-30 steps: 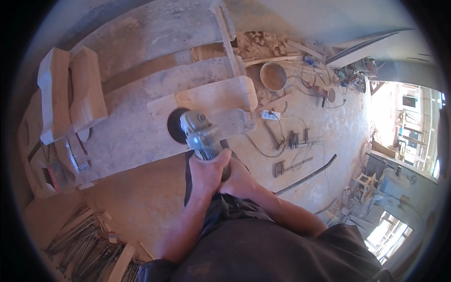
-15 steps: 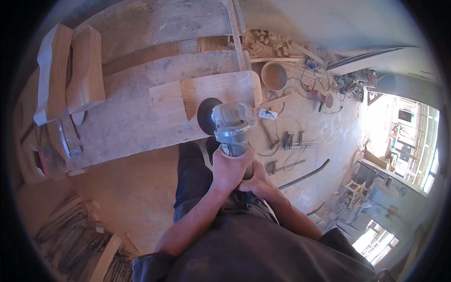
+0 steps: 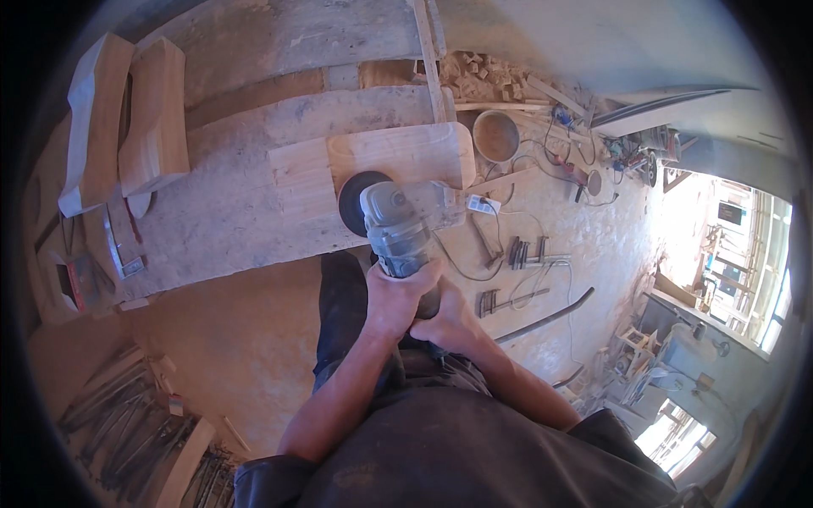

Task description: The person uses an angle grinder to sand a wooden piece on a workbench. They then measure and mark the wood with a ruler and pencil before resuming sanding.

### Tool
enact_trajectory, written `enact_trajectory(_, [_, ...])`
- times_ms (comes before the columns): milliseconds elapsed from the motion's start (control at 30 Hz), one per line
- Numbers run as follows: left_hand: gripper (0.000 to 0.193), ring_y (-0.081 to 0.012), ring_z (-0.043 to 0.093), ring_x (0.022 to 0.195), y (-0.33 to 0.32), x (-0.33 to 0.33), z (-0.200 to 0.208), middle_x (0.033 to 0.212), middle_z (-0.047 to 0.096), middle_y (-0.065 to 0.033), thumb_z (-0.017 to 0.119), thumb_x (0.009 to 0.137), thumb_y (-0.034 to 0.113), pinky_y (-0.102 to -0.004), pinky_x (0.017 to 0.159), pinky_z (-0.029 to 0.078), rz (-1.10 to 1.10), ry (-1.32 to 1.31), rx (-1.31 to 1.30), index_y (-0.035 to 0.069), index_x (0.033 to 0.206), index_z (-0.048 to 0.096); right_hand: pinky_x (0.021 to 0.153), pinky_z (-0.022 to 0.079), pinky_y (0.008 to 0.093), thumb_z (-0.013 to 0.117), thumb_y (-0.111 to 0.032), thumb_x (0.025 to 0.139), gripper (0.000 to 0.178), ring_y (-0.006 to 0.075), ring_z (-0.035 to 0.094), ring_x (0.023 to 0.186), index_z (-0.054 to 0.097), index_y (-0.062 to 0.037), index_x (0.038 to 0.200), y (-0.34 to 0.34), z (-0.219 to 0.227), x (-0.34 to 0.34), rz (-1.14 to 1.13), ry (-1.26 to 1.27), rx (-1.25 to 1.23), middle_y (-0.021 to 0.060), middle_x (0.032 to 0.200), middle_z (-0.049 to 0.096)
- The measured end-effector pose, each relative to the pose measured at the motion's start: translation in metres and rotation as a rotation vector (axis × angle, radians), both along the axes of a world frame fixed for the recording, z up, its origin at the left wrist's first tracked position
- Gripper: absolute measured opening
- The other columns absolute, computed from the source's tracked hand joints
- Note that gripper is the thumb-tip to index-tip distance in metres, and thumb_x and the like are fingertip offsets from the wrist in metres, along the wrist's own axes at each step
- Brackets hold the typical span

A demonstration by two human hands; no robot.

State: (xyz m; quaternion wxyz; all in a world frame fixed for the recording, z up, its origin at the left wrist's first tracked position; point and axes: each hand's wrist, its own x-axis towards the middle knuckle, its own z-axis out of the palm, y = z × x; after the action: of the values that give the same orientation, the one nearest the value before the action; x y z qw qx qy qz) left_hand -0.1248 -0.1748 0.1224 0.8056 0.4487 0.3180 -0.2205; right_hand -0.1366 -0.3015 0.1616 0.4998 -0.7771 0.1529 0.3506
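Observation:
Both of my hands grip a grey angle grinder (image 3: 396,229) fitted with a dark round sanding disc (image 3: 359,201). My left hand (image 3: 395,298) is wrapped round its body, just behind the gear head. Lower down, my right hand (image 3: 450,317) closes round the rear of the handle. The disc lies over the near edge of a pale wooden board (image 3: 385,152) with a rounded right end; whether it presses on the wood I cannot tell. Beneath the board is a dusty workbench (image 3: 220,216).
Two shaped wooden blocks (image 3: 157,118) stand at the bench's left end, near a metal square (image 3: 127,267). To the right, a bucket (image 3: 495,137), clamps (image 3: 529,254), a power strip (image 3: 483,204) and another grinder (image 3: 580,176) with cables lie on the floor. Wood strips (image 3: 127,423) are piled lower left.
The grinder and both hands have shifted left, bringing the disc further left along the board's near edge. My grip stays the same.

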Motion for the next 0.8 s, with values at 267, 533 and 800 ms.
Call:
enact_trajectory(267, [0.021, -0.0138, 0.073, 0.084, -0.002, -0.01, -0.005, 0.097, 0.078, -0.0055, 0.083, 0.087, 0.011, -0.0324, 0.08, 0.059, -0.007, -0.009, -0.006, 0.001, 0.105, 0.078, 0.102, 0.054, 0.0426, 0.085, -0.016, 0.069, 0.087, 0.0347, 0.068, 0.121, 0.049, 0.0036, 0.145, -0.001, -0.002, -0.009, 0.055, 0.016, -0.023, 0.0216, 0.125, 0.068])
enact_trajectory(533, [0.02, -0.0105, 0.07, 0.081, -0.002, -0.008, -0.008, 0.095, 0.077, -0.0021, 0.087, 0.086, 0.014, -0.0302, 0.077, 0.057, 0.014, 0.002, -0.059, 0.004, 0.101, 0.078, 0.104, 0.054, 0.0438, 0.085, -0.017, 0.069, 0.091, 0.0376, 0.068, 0.124, 0.047, 0.0013, 0.149, -0.003, -0.013, -0.012, 0.012, -0.03, 0.042, 0.0238, 0.133, 0.065])
enact_trajectory(800, [0.018, -0.0103, 0.069, 0.079, 0.002, 0.003, -0.007, 0.093, 0.076, -0.0021, 0.085, 0.087, 0.011, -0.03, 0.075, 0.056, 0.01, -0.014, -0.049, 0.003, 0.101, 0.078, 0.103, 0.054, 0.0433, 0.085, -0.016, 0.069, 0.089, 0.0367, 0.069, 0.122, 0.048, 0.0001, 0.149, -0.003, -0.019, -0.004, 0.047, -0.044, 0.004, 0.0231, 0.13, 0.067])
